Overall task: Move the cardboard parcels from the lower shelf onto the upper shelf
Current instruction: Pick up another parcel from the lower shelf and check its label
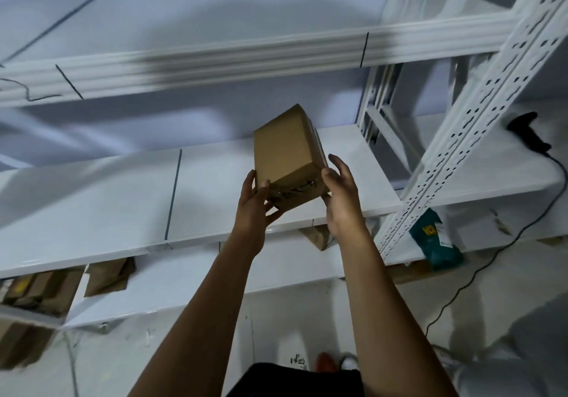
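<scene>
Between both sets of fingers sits a cardboard parcel, tilted. Left hand and right hand clasp its lower end above the white shelf.

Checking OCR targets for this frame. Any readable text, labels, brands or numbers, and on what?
Nothing reads cleanly.
Teal pack: yellow patch with dark letters and a white label, both too blurred to read.
Held box: dark marks on its near end, between the left hand and right hand, not legible.
Floor scrawl: illegible.
Boxes under the shelf: a yellow spot, unreadable.
</scene>
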### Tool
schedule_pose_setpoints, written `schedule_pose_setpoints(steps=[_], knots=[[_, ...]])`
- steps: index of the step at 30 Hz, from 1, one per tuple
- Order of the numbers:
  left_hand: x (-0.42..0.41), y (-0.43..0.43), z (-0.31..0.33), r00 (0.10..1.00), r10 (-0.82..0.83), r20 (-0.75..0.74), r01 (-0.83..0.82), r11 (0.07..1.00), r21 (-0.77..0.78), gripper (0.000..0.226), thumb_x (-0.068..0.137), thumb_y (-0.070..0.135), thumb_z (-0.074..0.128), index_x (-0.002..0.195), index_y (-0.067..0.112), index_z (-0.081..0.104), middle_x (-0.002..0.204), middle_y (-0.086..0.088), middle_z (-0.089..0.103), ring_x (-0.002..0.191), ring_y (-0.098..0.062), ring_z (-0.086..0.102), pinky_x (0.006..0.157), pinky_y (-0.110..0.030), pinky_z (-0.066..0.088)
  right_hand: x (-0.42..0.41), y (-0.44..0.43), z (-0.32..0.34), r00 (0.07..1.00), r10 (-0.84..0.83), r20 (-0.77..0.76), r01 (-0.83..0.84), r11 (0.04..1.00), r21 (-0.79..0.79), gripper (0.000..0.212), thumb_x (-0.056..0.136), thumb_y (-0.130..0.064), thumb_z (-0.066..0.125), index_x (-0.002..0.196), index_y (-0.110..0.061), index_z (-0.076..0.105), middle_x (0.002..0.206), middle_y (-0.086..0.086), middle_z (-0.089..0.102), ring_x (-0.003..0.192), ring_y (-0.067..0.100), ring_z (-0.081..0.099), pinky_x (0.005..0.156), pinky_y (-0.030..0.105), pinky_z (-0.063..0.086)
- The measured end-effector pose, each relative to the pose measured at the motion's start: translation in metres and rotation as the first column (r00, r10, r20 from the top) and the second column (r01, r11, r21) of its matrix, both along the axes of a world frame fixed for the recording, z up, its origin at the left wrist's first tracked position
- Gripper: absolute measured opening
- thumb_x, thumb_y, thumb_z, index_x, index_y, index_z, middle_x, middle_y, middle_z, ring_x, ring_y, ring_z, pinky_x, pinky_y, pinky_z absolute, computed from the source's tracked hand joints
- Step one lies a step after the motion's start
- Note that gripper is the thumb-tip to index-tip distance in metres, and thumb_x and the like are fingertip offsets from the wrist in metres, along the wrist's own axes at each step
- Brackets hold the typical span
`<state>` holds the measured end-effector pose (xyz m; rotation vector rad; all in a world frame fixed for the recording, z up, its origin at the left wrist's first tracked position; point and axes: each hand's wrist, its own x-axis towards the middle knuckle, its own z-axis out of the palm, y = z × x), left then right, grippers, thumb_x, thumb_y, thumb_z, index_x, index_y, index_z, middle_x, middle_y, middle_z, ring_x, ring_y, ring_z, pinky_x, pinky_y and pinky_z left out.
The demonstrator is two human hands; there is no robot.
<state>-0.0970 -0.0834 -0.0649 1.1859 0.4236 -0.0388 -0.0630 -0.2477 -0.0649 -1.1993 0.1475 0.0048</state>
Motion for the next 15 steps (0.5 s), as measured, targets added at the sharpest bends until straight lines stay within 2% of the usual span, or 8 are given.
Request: schedule_pose_setpoints(steps=[1, 3, 6, 9, 10, 12, 13, 15], knots=[[-0.002, 0.001, 0.0, 1.0, -0.001, -0.006, 0.001, 1.0, -0.003, 0.053, 0.109, 0.023, 0.054, 0.157, 0.039, 0.038, 0.14, -0.01, 0.061, 0.127, -0.039, 0.064, 0.088, -0.043, 0.061, -0.002, -0.001, 0.0, 0.999, -0.008, -0.031, 0.009, 1.0, 0.026, 0.045, 0.101, -0.014, 0.063, 0.144, -0.026, 0.056, 0.126, 0.0, 0.073, 0.114, 0.011, 0.07, 0.097, 0.03, 0.051], [-0.006, 0.005, 0.001, 1.0, -0.01, -0.015, 0.01, 1.0, -0.006, 0.05, 0.108, 0.021, 0.055, 0.152, 0.042, 0.042, 0.136, -0.007, 0.064, 0.124, -0.035, 0.065, 0.087, -0.044, 0.06, -0.006, -0.004, -0.001, 0.996, -0.005, -0.085, 0.009, 0.999, 0.047, 0.053, 0.099, -0.015, 0.065, 0.149, -0.027, 0.05, 0.133, 0.007, 0.069, 0.122, 0.018, 0.065, 0.102, 0.036, 0.047], [-0.01, 0.009, -0.001, 0.998, -0.035, -0.049, 0.036, 0.999, 0.02, 0.043, 0.105, 0.021, 0.058, 0.14, 0.044, 0.047, 0.124, -0.001, 0.067, 0.114, -0.024, 0.066, 0.085, -0.045, 0.058, -0.016, -0.004, -0.008, 0.994, -0.005, -0.107, 0.011, 0.998, 0.056, 0.057, 0.097, -0.012, 0.067, 0.149, -0.027, 0.05, 0.136, 0.002, 0.067, 0.121, 0.017, 0.065, 0.098, 0.037, 0.046], [-0.01, 0.012, 0.004, 0.994, -0.036, -0.1, 0.052, 0.985, 0.165, 0.039, 0.098, 0.037, 0.068, 0.132, 0.026, 0.053, 0.125, -0.012, 0.069, 0.107, -0.023, 0.066, 0.09, -0.047, 0.055, -0.025, 0.008, -0.011, 0.996, -0.009, -0.083, 0.015, 0.998, 0.068, 0.061, 0.095, -0.005, 0.068, 0.15, -0.026, 0.05, 0.144, -0.001, 0.066, 0.11, 0.006, 0.072, 0.086, 0.026, 0.053], [-0.011, 0.013, 0.006, 0.991, -0.046, -0.123, 0.072, 0.972, 0.224, 0.049, 0.094, 0.048, 0.07, 0.13, 0.017, 0.055, 0.126, -0.016, 0.069, 0.109, -0.026, 0.067, 0.093, -0.049, 0.055, -0.027, 0.012, -0.011, 0.997, -0.014, -0.073, 0.018, 0.998, 0.058, 0.062, 0.095, -0.003, 0.068, 0.15, -0.025, 0.05, 0.142, -0.001, 0.067, 0.11, 0.006, 0.073, 0.086, 0.024, 0.054], [-0.016, 0.016, 0.007, 0.989, -0.081, -0.122, 0.111, 0.958, 0.263, 0.076, 0.077, 0.067, 0.074, 0.127, 0.012, 0.058, 0.128, -0.016, 0.069, 0.116, -0.031, 0.066, 0.094, -0.048, 0.054, -0.03, 0.019, -0.011, 0.998, -0.037, -0.046, 0.039, 0.999, 0.033, 0.06, 0.094, -0.002, 0.07, 0.147, -0.022, 0.053, 0.131, -0.004, 0.073, 0.111, 0.01, 0.074, 0.09, 0.027, 0.057], [-0.018, 0.017, 0.005, 0.989, -0.111, -0.102, 0.133, 0.959, 0.249, 0.089, 0.069, 0.072, 0.075, 0.133, 0.013, 0.055, 0.134, -0.013, 0.067, 0.12, -0.03, 0.065, 0.092, -0.046, 0.054, -0.03, 0.022, -0.01, 0.998, -0.053, -0.03, 0.053, 0.998, 0.018, 0.058, 0.093, -0.002, 0.071, 0.145, -0.022, 0.055, 0.122, -0.008, 0.076, 0.109, 0.011, 0.075, 0.092, 0.027, 0.057], [-0.024, 0.018, 0.003, 0.978, -0.2, -0.063, 0.21, 0.952, 0.223, 0.11, 0.066, 0.074, 0.074, 0.157, 0.023, 0.036, 0.15, -0.005, 0.056, 0.131, -0.028, 0.058, 0.097, -0.044, 0.047, -0.03, 0.027, -0.003, 0.997, -0.082, 0.003, 0.082, 0.996, -0.029, 0.057, 0.091, -0.003, 0.073, 0.142, -0.024, 0.058, 0.111, -0.017, 0.079, 0.105, 0.008, 0.076, 0.091, 0.025, 0.059]])
